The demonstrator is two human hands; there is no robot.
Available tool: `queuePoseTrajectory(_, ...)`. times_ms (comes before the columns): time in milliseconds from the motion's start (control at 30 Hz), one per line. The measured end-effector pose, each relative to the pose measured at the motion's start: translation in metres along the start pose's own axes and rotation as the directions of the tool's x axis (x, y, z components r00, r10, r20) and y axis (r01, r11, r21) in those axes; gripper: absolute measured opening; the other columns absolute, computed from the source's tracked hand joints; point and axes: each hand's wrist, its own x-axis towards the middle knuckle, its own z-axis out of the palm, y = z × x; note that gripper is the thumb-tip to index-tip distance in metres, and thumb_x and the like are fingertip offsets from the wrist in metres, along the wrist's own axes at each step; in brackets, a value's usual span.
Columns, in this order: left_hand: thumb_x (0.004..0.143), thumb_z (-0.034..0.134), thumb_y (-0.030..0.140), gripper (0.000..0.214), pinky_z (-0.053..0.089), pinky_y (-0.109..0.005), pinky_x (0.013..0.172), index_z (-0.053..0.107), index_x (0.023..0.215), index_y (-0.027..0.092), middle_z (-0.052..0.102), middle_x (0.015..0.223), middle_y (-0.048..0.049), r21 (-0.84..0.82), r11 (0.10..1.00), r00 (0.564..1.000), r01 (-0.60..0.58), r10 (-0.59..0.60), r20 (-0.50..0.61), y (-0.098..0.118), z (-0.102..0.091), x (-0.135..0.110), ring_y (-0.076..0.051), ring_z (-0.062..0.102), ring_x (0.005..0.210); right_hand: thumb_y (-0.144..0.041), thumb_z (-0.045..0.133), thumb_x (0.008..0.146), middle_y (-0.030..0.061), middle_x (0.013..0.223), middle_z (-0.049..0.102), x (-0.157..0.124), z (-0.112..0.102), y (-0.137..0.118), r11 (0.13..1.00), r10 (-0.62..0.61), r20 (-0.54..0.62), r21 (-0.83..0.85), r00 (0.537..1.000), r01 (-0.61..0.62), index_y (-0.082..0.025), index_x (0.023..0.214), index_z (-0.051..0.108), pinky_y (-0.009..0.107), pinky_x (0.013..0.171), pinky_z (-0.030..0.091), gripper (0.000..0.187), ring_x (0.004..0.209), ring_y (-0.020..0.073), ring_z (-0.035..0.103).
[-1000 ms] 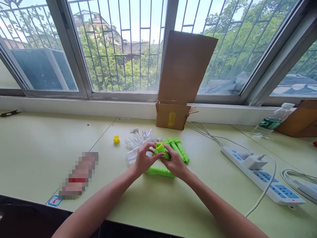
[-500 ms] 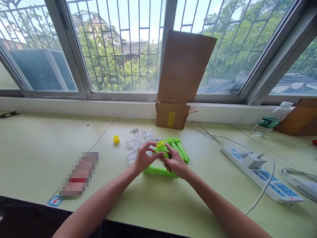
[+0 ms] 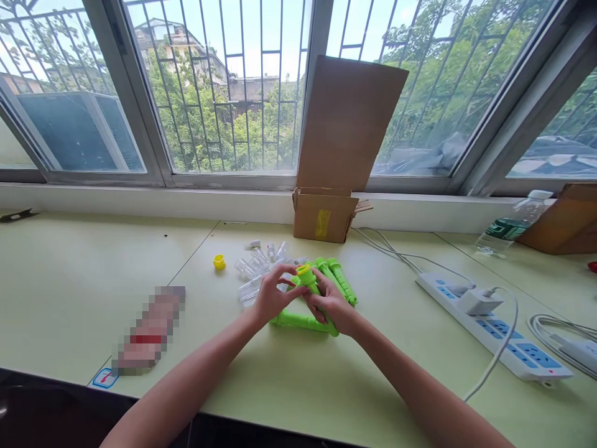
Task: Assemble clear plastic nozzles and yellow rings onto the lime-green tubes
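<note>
Beyond held green tube (image 3: 310, 284), box (image 3: 336, 218) (contents hidden).

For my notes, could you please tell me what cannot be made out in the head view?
Head view:
Held green tube: middle hidden by the right hand.
Taped box: contents hidden by its front wall.
Pinkish item: blurred by pixelation.
Red object: cut by the right edge.
Clear pieces: partly hidden by the left hand.
</note>
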Motion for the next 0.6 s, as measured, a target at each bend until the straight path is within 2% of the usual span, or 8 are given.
queuePoseTrajectory(200, 0.074, 0.075, 0.026, 0.032, 0.062, -0.038, 0.079, 0.056, 0.099, 0.021, 0.067, 0.105, -0.0048, -0.005, 1.000, 0.999, -0.026, 0.026, -0.022, 0.004, 0.000, -0.001, -0.019, 0.068, 0.095, -0.023, 0.060, 0.077, -0.0112, 0.056, 0.046, 0.001, -0.001, 0.000, 0.998, -0.009, -0.023, -0.056, 1.000, 0.008, -0.021, 0.143, 0.030, 0.016, 0.030, 0.032, 0.072, 0.033, 0.0047, 0.038)
queuePoseTrajectory(367, 0.075, 0.074, 0.024, 0.028, 0.056, -0.044, 0.089, 0.053, 0.094, 0.021, 0.067, 0.116, -0.0084, 0.074, 0.996, 0.998, -0.049, 0.051, -0.024, 0.010, -0.004, -0.002, -0.023, 0.064, 0.108, -0.026, 0.056, 0.080, -0.0113, 0.051, 0.045, 0.002, 0.001, 0.001, 0.980, -0.031, -0.038, -0.197, 0.999, 0.022, -0.020, 0.142, 0.030, 0.018, 0.031, 0.031, 0.067, 0.032, 0.0062, 0.037)
queuePoseTrajectory(600, 0.072, 0.076, 0.023, 0.027, 0.055, -0.040, 0.088, 0.056, 0.090, 0.021, 0.070, 0.108, -0.0066, 0.197, 0.975, 0.994, -0.107, 0.111, -0.009, 0.019, -0.012, 0.004, -0.022, 0.067, 0.101, -0.026, 0.055, 0.084, -0.0020, 0.068, 0.057, 0.005, 0.004, 0.005, 0.874, -0.199, -0.114, -0.470, 0.973, 0.124, -0.022, 0.137, 0.042, 0.024, 0.045, 0.045, 0.055, 0.049, 0.0115, 0.050)
